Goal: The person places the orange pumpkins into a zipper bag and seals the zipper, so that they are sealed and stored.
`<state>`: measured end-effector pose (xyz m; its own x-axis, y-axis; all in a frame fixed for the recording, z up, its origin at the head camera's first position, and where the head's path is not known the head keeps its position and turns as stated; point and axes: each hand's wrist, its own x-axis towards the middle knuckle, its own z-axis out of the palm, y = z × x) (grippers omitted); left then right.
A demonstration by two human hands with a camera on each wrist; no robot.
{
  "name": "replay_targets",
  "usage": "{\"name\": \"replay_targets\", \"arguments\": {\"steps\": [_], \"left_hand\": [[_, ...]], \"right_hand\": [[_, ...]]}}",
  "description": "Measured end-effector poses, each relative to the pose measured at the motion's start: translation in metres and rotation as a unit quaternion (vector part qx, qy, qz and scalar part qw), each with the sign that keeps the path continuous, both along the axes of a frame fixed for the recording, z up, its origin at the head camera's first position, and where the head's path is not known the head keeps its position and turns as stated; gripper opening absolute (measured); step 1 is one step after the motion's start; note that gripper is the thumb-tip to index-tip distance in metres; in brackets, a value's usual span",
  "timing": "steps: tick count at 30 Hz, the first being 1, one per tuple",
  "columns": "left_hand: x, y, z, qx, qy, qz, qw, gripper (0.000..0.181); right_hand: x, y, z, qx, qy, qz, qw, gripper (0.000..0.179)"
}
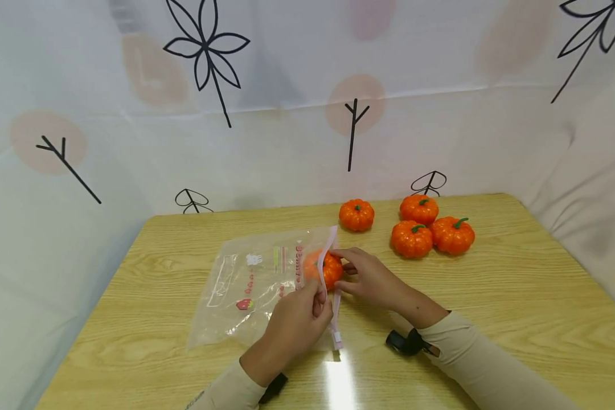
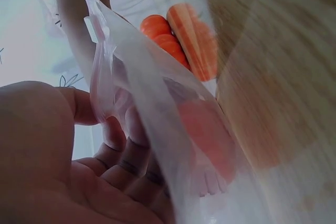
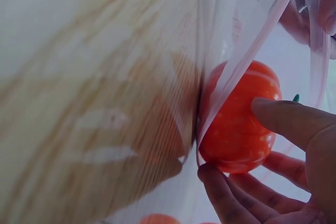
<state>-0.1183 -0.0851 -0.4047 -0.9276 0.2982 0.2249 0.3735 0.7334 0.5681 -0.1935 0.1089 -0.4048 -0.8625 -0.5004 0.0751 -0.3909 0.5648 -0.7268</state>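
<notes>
left hand (image 1: 298,318) pinching clear bag (image 1: 266,285) by its edge, right hand (image 1: 370,279) gripping pumpkin (image 1: 331,270) partly inside

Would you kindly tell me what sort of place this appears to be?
Probably a staged tabletop workspace, judging by the yellowish wood-grain table, white fabric-like backdrop with black plant patterns, and glossy, round orange pumpkins.

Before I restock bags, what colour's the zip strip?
The zip strip is pale pink, clearest in the head view.

A screened-off table corner, whether in a home or a workplace cannot be told, shown by a wood-grain table (image 1: 128,319) enclosed by pale cloth (image 1: 287,154) printed with black leaves (image 1: 205,45) and twigs (image 1: 352,134).
</notes>
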Motion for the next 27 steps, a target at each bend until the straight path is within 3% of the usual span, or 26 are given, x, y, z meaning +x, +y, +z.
{"name": "replay_targets", "arguments": {"steps": [15,27], "left_hand": [[-0.0006,0.0006,0.0012,-0.005,0.022,-0.018,0.9996,0.014],[0.0003,-0.0002,-0.0016,-0.016,0.029,-0.028,0.9991,0.015]], "right_hand": [[-0.0010,-0.0031,0.0011,-0.007,0.013,0.000,0.9999,0.063],[0.0036,-0.0058,0.0005,-0.029,-0.014,0.001,0.9995,0.064]]}}
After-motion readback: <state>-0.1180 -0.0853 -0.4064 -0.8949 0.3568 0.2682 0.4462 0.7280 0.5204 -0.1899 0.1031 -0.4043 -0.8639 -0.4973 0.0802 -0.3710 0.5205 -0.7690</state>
